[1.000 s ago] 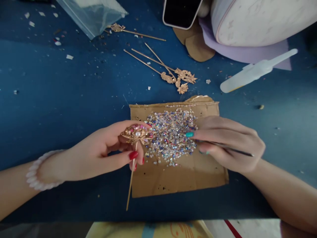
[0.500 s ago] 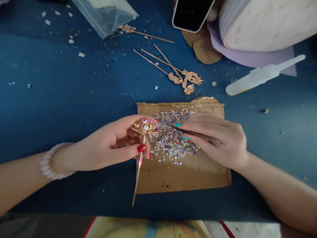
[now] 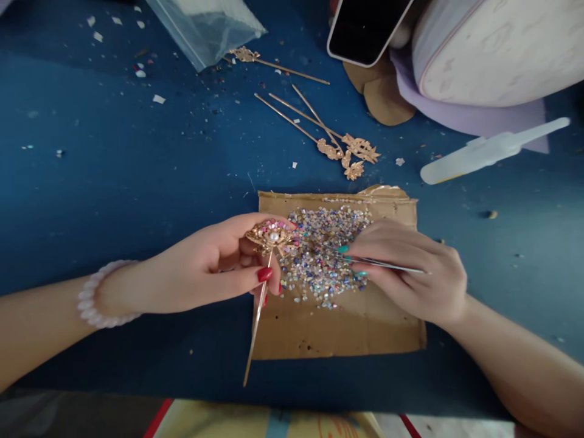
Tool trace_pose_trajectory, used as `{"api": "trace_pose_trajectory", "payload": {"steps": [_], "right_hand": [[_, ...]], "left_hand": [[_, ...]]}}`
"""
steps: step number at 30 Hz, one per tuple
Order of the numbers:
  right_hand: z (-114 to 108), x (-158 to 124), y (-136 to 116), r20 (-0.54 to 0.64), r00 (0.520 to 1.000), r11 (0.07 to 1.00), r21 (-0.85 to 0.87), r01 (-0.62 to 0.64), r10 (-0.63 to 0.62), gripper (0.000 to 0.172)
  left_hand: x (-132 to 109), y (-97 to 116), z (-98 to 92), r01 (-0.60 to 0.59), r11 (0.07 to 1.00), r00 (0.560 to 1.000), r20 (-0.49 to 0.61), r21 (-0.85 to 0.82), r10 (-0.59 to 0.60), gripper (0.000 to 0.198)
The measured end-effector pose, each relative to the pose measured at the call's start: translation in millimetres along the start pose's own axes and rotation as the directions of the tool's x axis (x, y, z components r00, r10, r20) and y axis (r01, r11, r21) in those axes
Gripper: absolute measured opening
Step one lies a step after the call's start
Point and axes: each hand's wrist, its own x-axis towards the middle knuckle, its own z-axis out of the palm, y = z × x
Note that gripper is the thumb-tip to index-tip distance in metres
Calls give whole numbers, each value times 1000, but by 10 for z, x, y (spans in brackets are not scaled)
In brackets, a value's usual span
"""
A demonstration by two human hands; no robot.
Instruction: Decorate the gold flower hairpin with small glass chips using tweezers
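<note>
Between the fingers of my left hand (image 3: 214,261) is a gold hairpin (image 3: 274,237), its ornate head set with a pearl and pink stones. The long stem points down towards the near table edge. My right hand (image 3: 406,267) pinches metal tweezers (image 3: 387,264), their tips over a spread of small multicoloured rhinestones (image 3: 319,261). Whether the tips grip a stone is too small to tell. Under the rhinestones lies a flat piece of cardboard (image 3: 337,334) on the blue table.
Several more gold hairpins (image 3: 360,148) lie beyond the cardboard. A translucent glue bottle (image 3: 483,152) rests at the right. At the back are a clear plastic bag (image 3: 214,36), a phone (image 3: 367,30) and a white rounded case (image 3: 502,55). Small scraps (image 3: 159,98) dot the table.
My right hand has drawn the tweezers away from the hairpin head, right and slightly nearer to me, over the rhinestones. My left hand still holds the hairpin. The whole view has shifted slightly.
</note>
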Motion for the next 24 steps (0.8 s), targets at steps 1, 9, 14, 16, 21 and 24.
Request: {"api": "trace_pose_trajectory", "payload": {"steps": [1, 9, 14, 16, 21, 24], "right_hand": [[-9, 1, -3, 2, 1000, 1000, 7, 7, -7, 5], [-45, 39, -27, 89, 994, 998, 27, 56, -58, 13], [-20, 25, -32, 81, 997, 996, 84, 9, -16, 7], [-21, 22, -35, 65, 998, 996, 85, 11, -17, 6], [-32, 3, -55, 55, 998, 990, 141, 0, -8, 7], [-42, -10, -82, 73, 997, 980, 200, 1, -15, 7]], "left_hand": [[-2, -1, 0, 7, 1000, 1000, -4, 14, -7, 48], [10, -52, -54, -53, 998, 997, 59, 45, 50, 49], [10, -33, -56, -67, 997, 993, 100, 34, 63, 52], [14, -23, -52, -71, 996, 993, 97, 62, 64, 51], [19, -9, -50, -86, 987, 993, 93, 136, 74, 53], [13, -4, -58, -102, 973, 992, 96, 208, 84, 50]]}}
